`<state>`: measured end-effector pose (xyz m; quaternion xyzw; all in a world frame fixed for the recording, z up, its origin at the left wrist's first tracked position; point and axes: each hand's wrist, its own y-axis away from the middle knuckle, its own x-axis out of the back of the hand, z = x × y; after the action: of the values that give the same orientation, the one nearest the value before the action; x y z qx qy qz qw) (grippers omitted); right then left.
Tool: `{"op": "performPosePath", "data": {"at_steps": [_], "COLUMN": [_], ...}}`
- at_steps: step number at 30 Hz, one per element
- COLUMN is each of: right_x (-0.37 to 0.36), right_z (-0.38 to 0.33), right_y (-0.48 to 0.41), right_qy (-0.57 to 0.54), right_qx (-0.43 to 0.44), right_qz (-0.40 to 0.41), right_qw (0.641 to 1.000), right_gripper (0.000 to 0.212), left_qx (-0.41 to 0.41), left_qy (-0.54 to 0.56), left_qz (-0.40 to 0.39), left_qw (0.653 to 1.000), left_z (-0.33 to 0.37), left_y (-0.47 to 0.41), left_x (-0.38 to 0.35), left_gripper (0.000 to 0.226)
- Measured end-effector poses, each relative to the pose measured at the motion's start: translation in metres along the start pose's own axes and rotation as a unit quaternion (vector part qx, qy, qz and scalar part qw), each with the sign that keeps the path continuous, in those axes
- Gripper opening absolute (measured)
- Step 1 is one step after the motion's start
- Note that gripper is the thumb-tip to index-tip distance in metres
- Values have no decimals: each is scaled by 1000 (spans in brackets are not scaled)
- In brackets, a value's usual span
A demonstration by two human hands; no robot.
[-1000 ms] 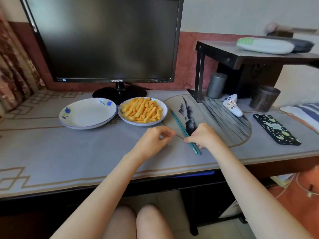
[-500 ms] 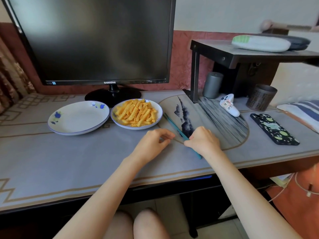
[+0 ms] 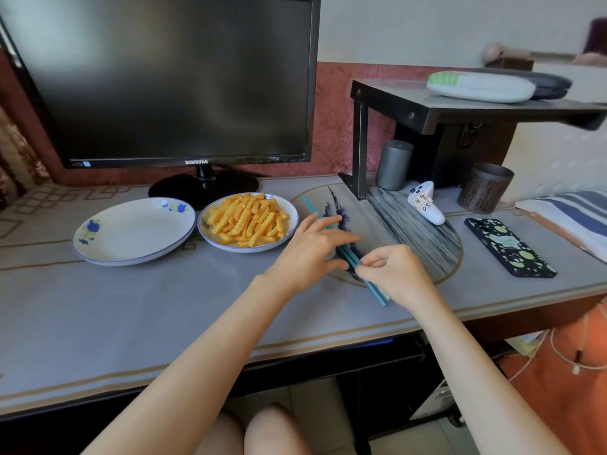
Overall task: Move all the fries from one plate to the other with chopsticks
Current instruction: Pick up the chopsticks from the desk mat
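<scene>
- Grey patterned desk cover (image 3: 131, 307) fills the scene, and every place below is given from the plate of fries (image 3: 249, 249).
- That white plate holds a heap of crinkle-cut fries (image 3: 249, 220).
- Just left of it, with rims almost touching, sits an empty white plate with blue flowers (image 3: 131, 234).
- Behind it stands a dark Samsung monitor (image 3: 170, 77).
- To its right lies a round ink-painted mat (image 3: 427, 231), and farther right a black patterned phone (image 3: 509, 247).
- A pair of teal chopsticks (image 3: 348, 256) lies slanted across that mat's near edge, right of the plate, with the tips pointing back towards the plate's far right rim.
- The left hand (image 3: 308, 254) is just right of the plate, above the chopsticks, with its fingers straight and spread; I cannot tell whether they touch the sticks.
- The right hand (image 3: 397, 274) is farther right and nearer the person, its curled fingers and thumb pinching the chopsticks near their thick end.
</scene>
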<state>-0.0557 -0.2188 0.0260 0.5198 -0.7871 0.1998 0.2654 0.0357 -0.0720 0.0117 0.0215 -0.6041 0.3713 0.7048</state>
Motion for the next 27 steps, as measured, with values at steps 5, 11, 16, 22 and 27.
{"op": "performPosePath", "data": {"at_steps": [5,11,16,22,27], "right_x": [3,2,-4,-38,-50], "right_z": [-1,-7,-23,-48,-56], "right_y": [-1,-6,-4,-16,-22], "right_qy": [-34,-134,-381,-405,-407], "right_qx": [32,95,105,121,145], "right_qz": [-47,-19,-49,-52,-48], "right_qw": [998,986,917,905,900], "right_gripper": [2,6,27,26,27], "left_qx": [-22,115,171,198,258], "left_qy": [-9,151,328,438,485], "left_qz": [6,4,38,18,7], "left_qw": [1000,982,928,877,835], "left_z": [-7,-11,-10,-5,-23], "left_y": [2,17,27,37,54], "left_x": [17,37,56,65,73], "left_gripper": [22,6,10,6,13]}}
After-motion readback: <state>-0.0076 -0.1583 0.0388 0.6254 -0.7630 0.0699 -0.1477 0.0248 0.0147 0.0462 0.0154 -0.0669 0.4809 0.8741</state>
